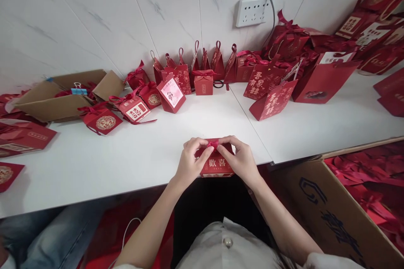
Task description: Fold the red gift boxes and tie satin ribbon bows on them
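A red gift box (pixel 217 164) with pale Chinese characters sits at the table's front edge, right before my body. A red ribbon (pixel 213 144) crosses the top of the box. My left hand (pixel 193 155) pinches the ribbon from the left, thumb and fingertips together at its middle. From the right, my right hand (pixel 237 154) pinches the same ribbon, its thumb almost meeting the left one. Both hands rest against the box's upper sides. The fingers partly cover the ribbon, so I cannot tell whether it is knotted.
Red boxes (pixel 102 122) with ribbons and tall red bags (pixel 273 101) line the back of the white table (pixel 151 147). A cardboard tray (pixel 59 103) stands left. At lower right is a large carton (pixel 315 206) full of red pieces. Another person's jeans (pixel 63 235) show lower left.
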{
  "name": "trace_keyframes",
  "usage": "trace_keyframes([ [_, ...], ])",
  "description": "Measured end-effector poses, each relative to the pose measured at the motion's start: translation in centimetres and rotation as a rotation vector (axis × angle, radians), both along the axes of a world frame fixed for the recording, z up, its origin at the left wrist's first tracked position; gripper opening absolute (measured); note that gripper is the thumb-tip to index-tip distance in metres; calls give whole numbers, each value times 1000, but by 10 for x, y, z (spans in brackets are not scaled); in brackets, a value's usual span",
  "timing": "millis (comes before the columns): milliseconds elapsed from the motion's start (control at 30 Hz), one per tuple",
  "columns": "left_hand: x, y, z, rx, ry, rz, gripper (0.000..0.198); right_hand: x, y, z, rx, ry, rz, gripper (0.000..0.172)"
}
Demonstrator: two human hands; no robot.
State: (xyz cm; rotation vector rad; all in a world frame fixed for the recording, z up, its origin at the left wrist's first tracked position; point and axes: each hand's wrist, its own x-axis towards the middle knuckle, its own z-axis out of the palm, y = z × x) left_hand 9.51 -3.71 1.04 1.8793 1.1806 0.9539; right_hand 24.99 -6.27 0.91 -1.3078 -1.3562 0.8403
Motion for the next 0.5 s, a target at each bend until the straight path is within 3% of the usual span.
trace_keyframes([
  [500,1,-2,-5,2,0,-2,15,-2,-1,-7,205,-76,-30,8],
])
